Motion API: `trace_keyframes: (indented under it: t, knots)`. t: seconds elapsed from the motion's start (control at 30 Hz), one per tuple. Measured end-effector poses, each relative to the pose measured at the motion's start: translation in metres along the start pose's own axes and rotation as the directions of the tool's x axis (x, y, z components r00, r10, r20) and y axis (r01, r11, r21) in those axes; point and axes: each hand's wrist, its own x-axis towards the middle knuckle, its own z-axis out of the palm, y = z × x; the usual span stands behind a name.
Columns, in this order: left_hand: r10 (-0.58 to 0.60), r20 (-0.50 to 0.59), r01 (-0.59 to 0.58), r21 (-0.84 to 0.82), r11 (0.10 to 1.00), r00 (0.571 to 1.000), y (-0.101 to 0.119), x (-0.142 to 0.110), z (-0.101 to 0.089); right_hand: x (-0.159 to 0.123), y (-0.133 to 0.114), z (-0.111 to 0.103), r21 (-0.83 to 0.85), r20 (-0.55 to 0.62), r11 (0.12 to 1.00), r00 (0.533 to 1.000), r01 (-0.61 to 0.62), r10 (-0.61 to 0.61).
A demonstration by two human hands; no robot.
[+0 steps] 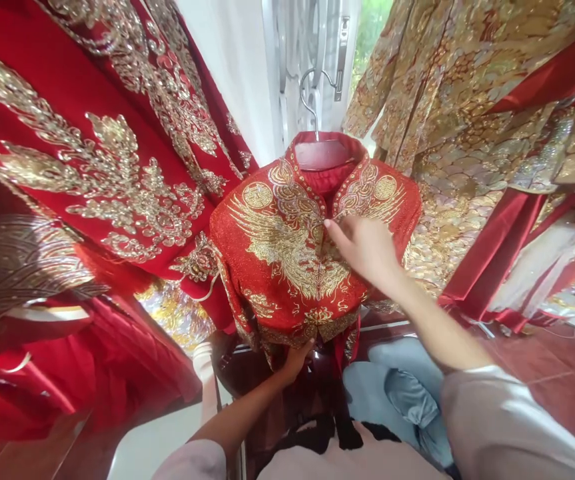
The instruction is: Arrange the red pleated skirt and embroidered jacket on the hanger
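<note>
A red jacket (277, 267) with gold phoenix embroidery hangs on a metal hanger (312, 100) in the middle of the view. My right hand (362, 250) reaches to the front closure just below the collar, its fingers pinched together on the fabric there. My left hand (297, 360) grips the jacket's lower hem from underneath, fingers curled round the edge.
More embroidered garments hang close on both sides: red and gold robes (102, 167) on the left, a gold robe with red lining (472, 113) on the right. A white door frame (252, 73) stands behind. Pale blue cloth (397, 393) lies below, over a red tiled floor (562, 373).
</note>
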Motion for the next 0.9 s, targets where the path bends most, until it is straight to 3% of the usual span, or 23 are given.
trace_keyframes:
  t: [0.1,0.2,0.27,0.3,0.37,0.47,0.53,0.6,0.67,0.73,0.77,0.8,0.83,0.87,0.9]
  knots:
    - [-0.034,0.008,0.033,0.032,0.999,0.999,-0.003,-0.001,0.000,0.000,0.008,0.035,0.379,0.116,0.914,0.987,-0.147,0.111]
    - [-0.082,0.023,0.079,0.097,0.992,0.996,-0.004,-0.002,0.000,-0.002,0.014,0.058,0.729,0.199,0.624,0.960,-0.280,0.199]
    - [-0.128,0.030,0.122,0.162,0.979,0.991,-0.004,-0.003,0.000,-0.015,0.021,0.070,0.816,0.241,0.479,0.943,-0.324,0.228]
    - [-0.159,0.037,0.148,0.201,0.968,0.987,-0.003,-0.003,0.000,-0.025,0.026,0.077,0.822,0.271,0.446,0.932,-0.354,0.240]
    - [-0.241,0.067,0.212,0.293,0.932,0.968,-0.002,-0.005,0.000,-0.054,0.039,0.095,0.770,0.349,0.463,0.897,-0.439,0.271]
    - [-0.398,0.159,0.286,0.468,0.836,0.903,0.004,-0.011,-0.001,-0.111,0.059,0.124,0.578,0.434,0.610,0.837,-0.543,0.333]
    - [-0.453,0.216,0.256,0.586,0.768,0.865,0.017,-0.018,-0.002,-0.154,0.069,0.139,0.486,0.469,0.657,0.806,-0.576,0.361]
    - [-0.439,0.255,0.169,0.670,0.722,0.861,0.041,-0.028,-0.004,-0.195,0.077,0.146,0.413,0.511,0.678,0.771,-0.608,0.380]
    - [-0.370,0.302,0.059,0.700,0.711,0.878,0.076,-0.044,-0.007,-0.227,0.089,0.143,0.330,0.561,0.694,0.724,-0.640,0.401]
    - [-0.195,0.368,-0.108,0.660,0.743,0.909,0.121,-0.066,-0.012,-0.239,0.109,0.128,0.241,0.597,0.712,0.679,-0.660,0.427]
    - [0.070,0.443,-0.348,0.586,0.731,0.894,0.146,-0.077,-0.015,-0.235,0.122,0.115,0.197,0.602,0.723,0.664,-0.662,0.444]
    - [0.338,0.406,-0.521,0.537,0.663,0.849,0.171,-0.089,-0.019,-0.224,0.135,0.099,0.156,0.593,0.735,0.657,-0.660,0.465]
    - [0.602,0.270,-0.636,0.541,0.551,0.752,0.196,-0.098,-0.023,-0.208,0.146,0.081,0.117,0.558,0.752,0.669,-0.649,0.491]
    - [0.833,0.067,-0.680,0.616,0.399,0.549,0.219,-0.105,-0.028,-0.187,0.155,0.061,0.092,0.502,0.765,0.694,-0.637,0.517]
    - [0.954,-0.098,-0.636,0.726,0.264,0.284,0.241,-0.109,-0.032,-0.162,0.160,0.042,0.073,0.397,0.790,0.744,-0.609,0.537]
